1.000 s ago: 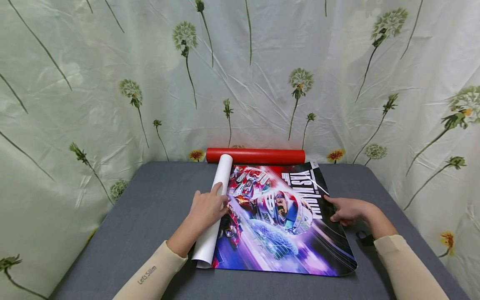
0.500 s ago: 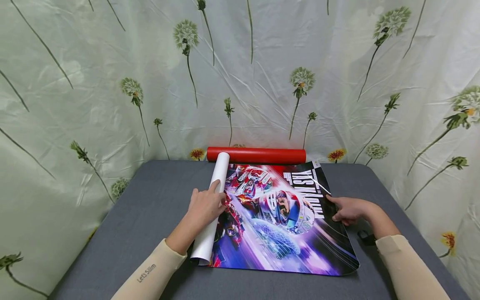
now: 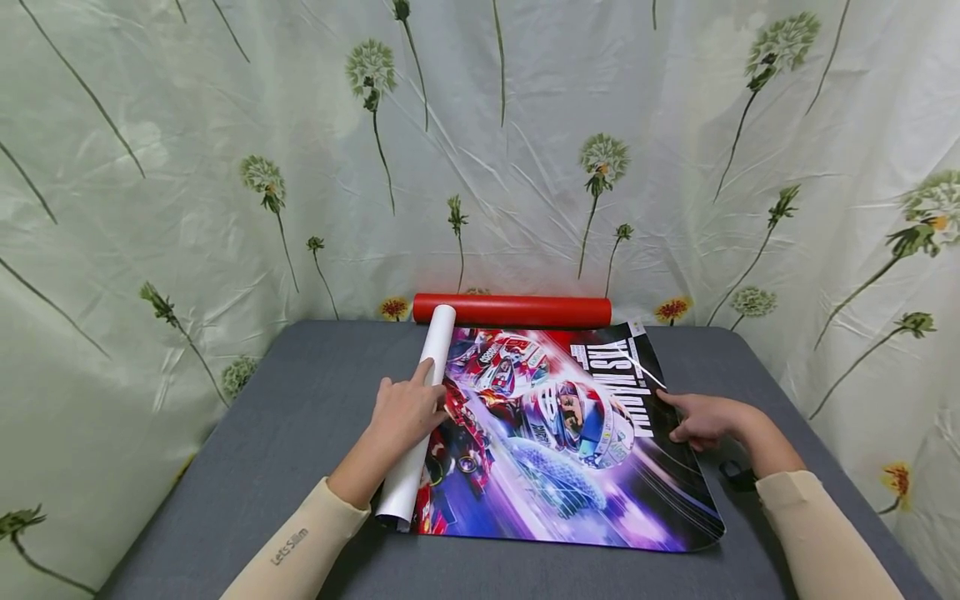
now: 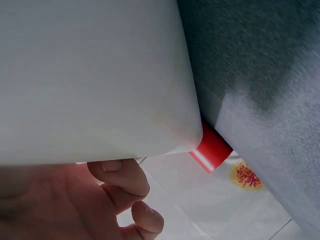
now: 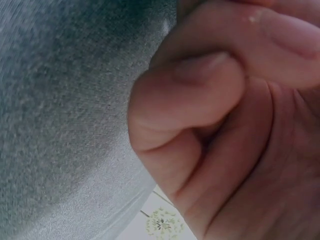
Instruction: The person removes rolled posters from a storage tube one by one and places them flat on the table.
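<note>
A glossy racing poster [image 3: 555, 450] lies partly unrolled on the grey table, printed with a helmeted driver and cars. Its left side is still a white roll [image 3: 401, 487]. My left hand [image 3: 405, 412] holds this roll near its middle, index finger stretched along it and thumb on the printed side. In the left wrist view the white roll [image 4: 100, 85] fills the upper left, with curled fingers [image 4: 125, 177] below it. My right hand [image 3: 705, 419] pinches the poster's black right edge. Curled fingers [image 5: 185, 100] in the right wrist view hide the pinched edge.
A red tube [image 3: 525, 311] lies along the table's back edge, behind the poster. The grey tabletop [image 3: 300, 400] extends to both sides. A flower-printed curtain [image 3: 510, 167] hangs behind. Beside the right wrist is a small black object [image 3: 737, 477].
The white roll and my left hand have shifted a little to the left, exposing more of the print. My right hand and the poster's right edge have moved slightly right.
</note>
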Motion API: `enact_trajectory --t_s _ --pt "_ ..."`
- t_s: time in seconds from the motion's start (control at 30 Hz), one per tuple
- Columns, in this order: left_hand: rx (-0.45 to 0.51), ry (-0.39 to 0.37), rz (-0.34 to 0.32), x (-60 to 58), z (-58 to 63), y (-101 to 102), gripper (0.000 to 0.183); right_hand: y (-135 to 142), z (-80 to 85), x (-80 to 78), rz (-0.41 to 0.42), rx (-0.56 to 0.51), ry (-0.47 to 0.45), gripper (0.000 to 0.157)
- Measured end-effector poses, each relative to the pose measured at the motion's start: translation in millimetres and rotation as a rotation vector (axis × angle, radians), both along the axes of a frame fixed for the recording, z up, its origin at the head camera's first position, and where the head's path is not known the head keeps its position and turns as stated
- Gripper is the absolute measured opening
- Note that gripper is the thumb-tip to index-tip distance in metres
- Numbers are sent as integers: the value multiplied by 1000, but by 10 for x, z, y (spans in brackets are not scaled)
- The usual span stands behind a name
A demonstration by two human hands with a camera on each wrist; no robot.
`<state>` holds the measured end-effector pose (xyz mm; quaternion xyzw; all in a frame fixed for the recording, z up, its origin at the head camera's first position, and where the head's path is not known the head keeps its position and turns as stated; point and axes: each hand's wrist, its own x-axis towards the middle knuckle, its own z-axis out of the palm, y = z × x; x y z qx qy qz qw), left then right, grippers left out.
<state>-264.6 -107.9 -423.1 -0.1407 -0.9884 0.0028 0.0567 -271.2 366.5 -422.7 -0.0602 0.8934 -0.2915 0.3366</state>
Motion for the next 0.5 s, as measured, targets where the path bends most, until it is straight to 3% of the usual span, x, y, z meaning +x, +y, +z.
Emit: enact_trajectory --t_s 0.17,0.5 --pt "-16 5 9 -7 -2 -36 13 17 7 9 -5 2 -1 94" --pt "22 8 19 -6 -5 -125 21 57 2 17 -8 -8 8 92"
